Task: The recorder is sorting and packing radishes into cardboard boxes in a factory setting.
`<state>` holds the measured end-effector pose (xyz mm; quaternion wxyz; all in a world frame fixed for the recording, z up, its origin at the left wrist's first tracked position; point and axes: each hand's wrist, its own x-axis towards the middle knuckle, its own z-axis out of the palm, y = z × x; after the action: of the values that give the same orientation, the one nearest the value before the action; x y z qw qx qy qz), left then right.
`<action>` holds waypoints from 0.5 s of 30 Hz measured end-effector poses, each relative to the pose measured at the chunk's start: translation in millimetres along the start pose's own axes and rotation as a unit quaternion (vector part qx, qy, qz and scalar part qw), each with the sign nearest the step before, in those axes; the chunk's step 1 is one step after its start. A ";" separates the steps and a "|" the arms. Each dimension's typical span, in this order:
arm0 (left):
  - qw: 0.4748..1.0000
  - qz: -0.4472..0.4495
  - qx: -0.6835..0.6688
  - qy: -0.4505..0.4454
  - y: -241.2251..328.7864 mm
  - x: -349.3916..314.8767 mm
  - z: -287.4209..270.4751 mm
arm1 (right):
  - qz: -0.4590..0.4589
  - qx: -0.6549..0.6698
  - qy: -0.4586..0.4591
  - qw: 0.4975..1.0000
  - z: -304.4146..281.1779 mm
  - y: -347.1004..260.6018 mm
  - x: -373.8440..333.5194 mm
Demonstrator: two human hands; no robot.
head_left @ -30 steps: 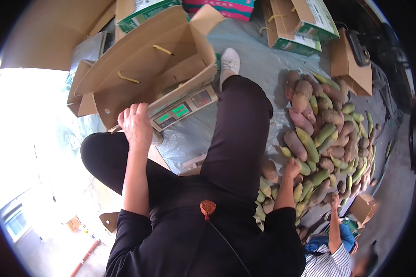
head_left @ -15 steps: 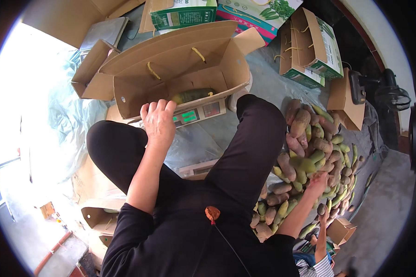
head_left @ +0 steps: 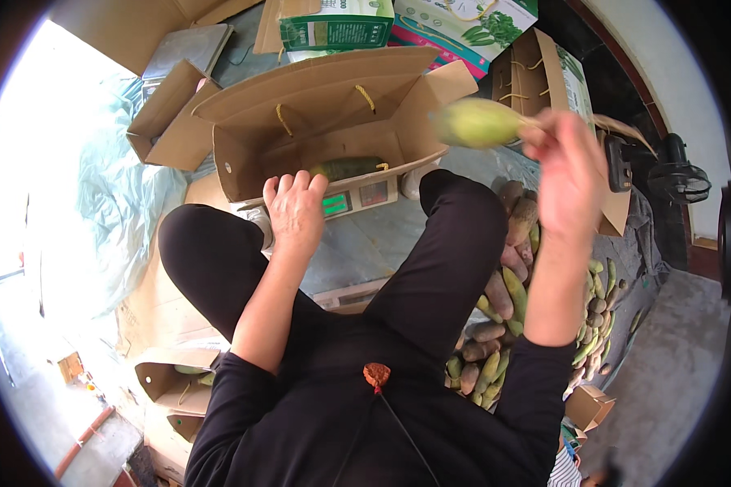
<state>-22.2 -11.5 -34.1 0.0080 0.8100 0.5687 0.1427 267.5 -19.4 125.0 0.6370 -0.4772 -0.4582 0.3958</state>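
Observation:
A pale green oblong vegetable (head_left: 481, 123), blurred by motion, is pinched at its narrow end by my right hand (head_left: 573, 166), raised near the box's right end. My left hand (head_left: 295, 207) curls its fingers over the near rim of a long cardboard box (head_left: 345, 134), whose yellow rope handles hang inside. At the bottom of this open box lies a darker green vegetable (head_left: 349, 168). Underneath, a weighing scale (head_left: 361, 197) shows its lit green display, partly covered by my left hand and the box.
Right of my knee lies a pile of green and brownish oblong vegetables (head_left: 495, 296). Printed cartons (head_left: 337, 31) stand at the back, with another open carton (head_left: 536, 73) to the right. A black fan (head_left: 678, 172) is at far right; plastic sheeting (head_left: 130, 195) lies left.
My right hand has come up from the pile to beside the box, bringing a green vegetable. My left hand stays on the rim. The view has shifted slightly, and the person at lower right is less visible.

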 end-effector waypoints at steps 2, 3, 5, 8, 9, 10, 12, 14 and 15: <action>1.000 -0.001 0.004 0.001 -2.1 -0.9 -0.8 | 0.052 -0.017 -0.034 0.998 45.6 20.9 12.3; 1.000 0.000 0.006 0.003 -1.6 -1.0 -1.1 | 0.070 -0.021 -0.044 0.996 67.5 36.6 17.7; 1.000 0.003 0.001 0.001 0.5 -0.3 -2.4 | 0.125 -0.020 -0.066 0.990 108.1 70.2 22.4; 1.000 0.002 0.017 0.009 -4.3 -1.4 1.1 | 0.130 0.005 -0.166 0.978 168.0 132.6 20.8; 1.000 0.000 0.027 0.007 -5.2 -1.1 0.6 | 0.126 -0.002 -0.151 0.980 184.4 143.9 18.6; 1.000 0.015 0.027 0.004 3.4 4.0 4.8 | 0.112 0.003 -0.132 0.985 186.3 173.0 25.2; 0.999 0.029 0.038 0.019 5.9 4.8 13.5 | 0.192 -0.053 -0.094 0.975 189.0 194.2 31.8; 0.997 0.007 0.079 -0.014 8.2 3.9 8.1 | 0.187 -0.256 -0.153 0.936 178.1 198.2 35.7; 0.996 0.005 0.085 -0.027 6.8 3.3 7.2 | 0.219 -0.269 -0.148 0.926 171.3 192.2 34.6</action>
<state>-13.3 -9.8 -39.1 -0.0462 0.8141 0.5744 0.0721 99.2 99.6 -33.1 0.3074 -0.6548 -0.5208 0.4533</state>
